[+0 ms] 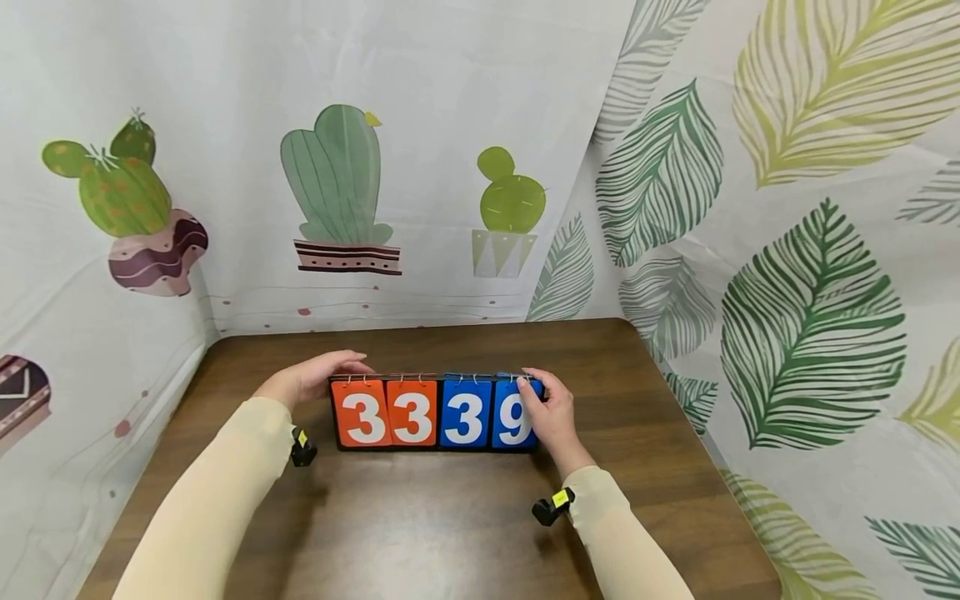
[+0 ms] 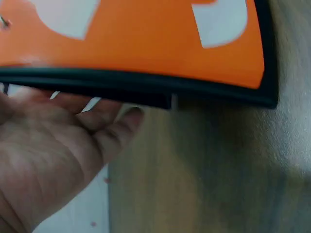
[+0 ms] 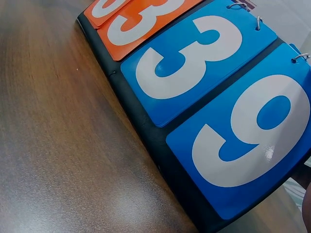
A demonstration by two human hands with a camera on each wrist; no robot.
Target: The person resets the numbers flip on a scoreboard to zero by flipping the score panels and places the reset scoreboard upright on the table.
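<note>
A flip scoreboard (image 1: 438,446) with a black backing stands upright on the table, showing 3 and 3 on orange cards (image 1: 412,414) and 3 and 9 on blue cards (image 1: 467,414). My right hand (image 1: 553,415) grips its right end, thumb over the front of the 9 card and fingers at the top edge. At the left end, my left hand (image 1: 318,375) reaches behind the board with its fingers loosely extended. In the left wrist view that hand's palm (image 2: 46,150) is beside the black side edge, and its fingertips are partly hidden behind the board.
The brown wooden table (image 1: 420,517) runs back to a white curtain (image 1: 442,75) printed with cacti. A leaf-patterned curtain (image 1: 810,333) hangs along the right side. Small black devices with yellow labels sit at the left wrist (image 1: 303,447) and right wrist (image 1: 553,506).
</note>
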